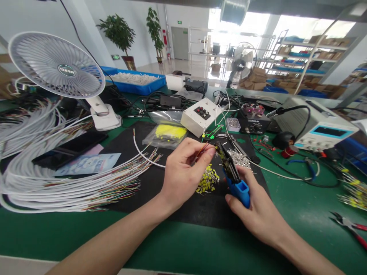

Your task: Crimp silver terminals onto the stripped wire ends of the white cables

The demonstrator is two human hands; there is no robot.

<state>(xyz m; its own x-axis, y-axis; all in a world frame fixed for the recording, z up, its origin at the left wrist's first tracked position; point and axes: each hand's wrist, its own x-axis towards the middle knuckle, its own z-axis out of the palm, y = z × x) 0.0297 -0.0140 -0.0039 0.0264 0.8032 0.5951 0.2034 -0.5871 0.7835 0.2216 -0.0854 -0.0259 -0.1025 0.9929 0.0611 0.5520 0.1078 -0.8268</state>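
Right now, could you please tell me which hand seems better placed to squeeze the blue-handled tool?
Probably the right hand: it grips the blue-handled tool by its handles, while the left hand pinches thin wires near that tool.

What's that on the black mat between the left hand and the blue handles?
In the head view, a yellow pile lies there, between the left hand and the handles.

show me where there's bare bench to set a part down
Green tabletop shows bare between the black mat and the red-handled cutters, and at near left, in front of the white cables. Crowded: the back, from the fan to the blue-screened instrument, and around the yellow terminals.
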